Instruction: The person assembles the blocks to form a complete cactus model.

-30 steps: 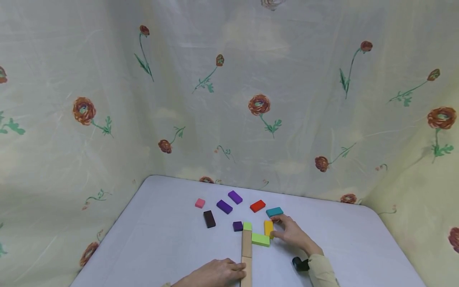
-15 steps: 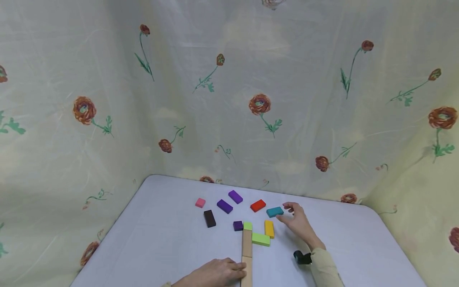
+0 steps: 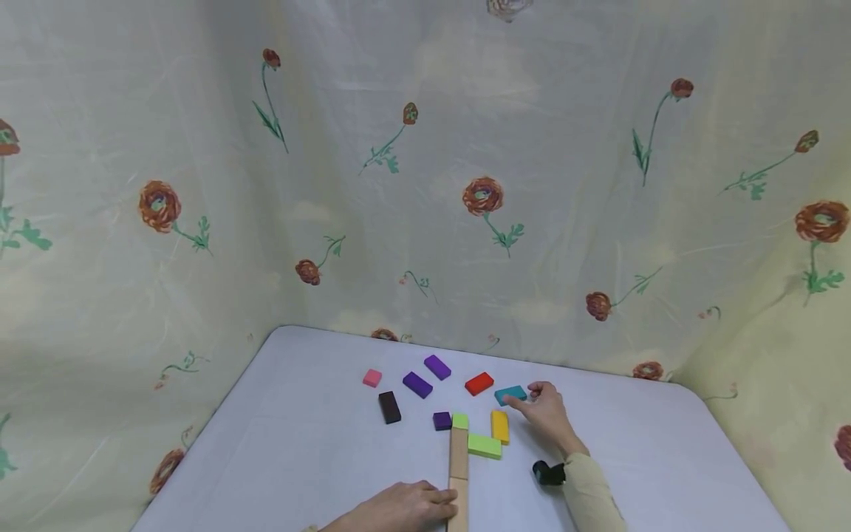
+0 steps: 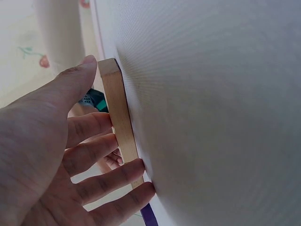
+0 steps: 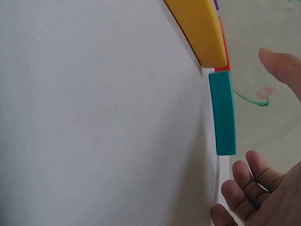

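Observation:
Two light wooden blocks [image 3: 459, 454] form an end-to-end line toward the table's front. My left hand [image 3: 405, 506] rests its fingertips on the nearer block's side; in the left wrist view those fingers [image 4: 110, 186] are extended along the wood [image 4: 118, 113]. A small lime block [image 3: 460, 420] caps the line's far end, a longer lime block [image 3: 485, 446] juts right, and a yellow block [image 3: 500, 427] stands at its right end. My right hand [image 3: 550, 421] is at the teal block [image 3: 510, 394]; in the right wrist view, thumb and fingers are spread around the teal block [image 5: 223, 113] with gaps showing.
Left of the line lie a dark purple block [image 3: 442, 421] and a black-brown block [image 3: 389, 407]. Farther back are pink [image 3: 372, 377], purple [image 3: 417, 384], violet [image 3: 437, 366] and red [image 3: 479, 383] blocks. Flowered cloth [image 3: 425, 185] hangs behind the white table [image 3: 299, 443].
My right hand has left the yellow block and moved back to the teal one, its thumb now nearer that block. My left hand stays at the wooden block.

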The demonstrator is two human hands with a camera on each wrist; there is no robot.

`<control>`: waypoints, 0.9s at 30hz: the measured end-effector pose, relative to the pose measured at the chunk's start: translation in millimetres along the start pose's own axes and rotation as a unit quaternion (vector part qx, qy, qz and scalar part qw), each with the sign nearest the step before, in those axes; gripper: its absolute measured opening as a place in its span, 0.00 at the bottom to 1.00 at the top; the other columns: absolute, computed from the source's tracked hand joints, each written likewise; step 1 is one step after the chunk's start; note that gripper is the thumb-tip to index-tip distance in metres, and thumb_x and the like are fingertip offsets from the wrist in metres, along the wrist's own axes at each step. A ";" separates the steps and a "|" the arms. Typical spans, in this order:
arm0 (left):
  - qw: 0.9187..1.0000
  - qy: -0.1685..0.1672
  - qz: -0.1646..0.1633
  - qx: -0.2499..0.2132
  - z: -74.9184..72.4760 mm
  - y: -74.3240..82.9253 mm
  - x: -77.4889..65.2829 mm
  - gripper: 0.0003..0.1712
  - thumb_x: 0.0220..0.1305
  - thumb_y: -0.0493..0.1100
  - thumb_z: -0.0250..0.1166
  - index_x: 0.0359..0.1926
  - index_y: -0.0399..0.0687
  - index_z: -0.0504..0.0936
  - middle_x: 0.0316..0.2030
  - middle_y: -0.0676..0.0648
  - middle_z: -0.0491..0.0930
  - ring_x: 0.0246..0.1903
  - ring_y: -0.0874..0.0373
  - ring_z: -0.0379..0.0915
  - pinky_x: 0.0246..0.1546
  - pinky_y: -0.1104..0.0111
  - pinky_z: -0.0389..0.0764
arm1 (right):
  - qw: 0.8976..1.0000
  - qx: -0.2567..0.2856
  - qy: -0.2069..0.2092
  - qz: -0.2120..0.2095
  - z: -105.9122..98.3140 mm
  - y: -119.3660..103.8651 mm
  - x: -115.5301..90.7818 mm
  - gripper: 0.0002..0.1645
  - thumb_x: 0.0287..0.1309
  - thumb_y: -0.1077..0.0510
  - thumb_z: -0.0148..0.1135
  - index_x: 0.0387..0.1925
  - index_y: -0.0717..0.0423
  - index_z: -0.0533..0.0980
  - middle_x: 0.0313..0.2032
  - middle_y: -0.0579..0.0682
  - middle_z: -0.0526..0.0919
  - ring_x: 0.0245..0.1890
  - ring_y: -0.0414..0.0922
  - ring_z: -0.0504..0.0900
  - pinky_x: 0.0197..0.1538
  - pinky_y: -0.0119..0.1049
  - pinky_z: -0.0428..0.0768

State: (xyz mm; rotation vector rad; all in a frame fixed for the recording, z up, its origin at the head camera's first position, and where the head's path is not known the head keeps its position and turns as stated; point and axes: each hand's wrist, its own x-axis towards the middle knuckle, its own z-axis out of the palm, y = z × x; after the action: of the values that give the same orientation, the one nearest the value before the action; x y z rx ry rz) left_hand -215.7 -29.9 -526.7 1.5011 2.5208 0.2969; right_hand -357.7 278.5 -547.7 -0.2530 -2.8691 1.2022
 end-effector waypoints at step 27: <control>1.000 0.014 0.006 0.016 2.8 -1.2 -0.8 0.32 0.62 0.65 0.59 0.63 0.57 0.75 0.62 0.55 0.75 0.53 0.66 0.76 0.43 0.79 0.79 | 0.997 -0.034 -0.057 -0.050 2.3 0.4 17.2 0.37 0.52 0.54 0.67 0.62 0.62 0.68 0.59 0.63 0.69 0.55 0.58 0.67 0.61 0.59 0.68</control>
State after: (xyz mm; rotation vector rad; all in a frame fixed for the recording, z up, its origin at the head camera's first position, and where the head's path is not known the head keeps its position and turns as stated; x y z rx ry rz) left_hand -215.6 -31.0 -529.6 1.5354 2.5512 0.2825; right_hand -374.8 279.8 -550.3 -0.0423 -2.9819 1.1395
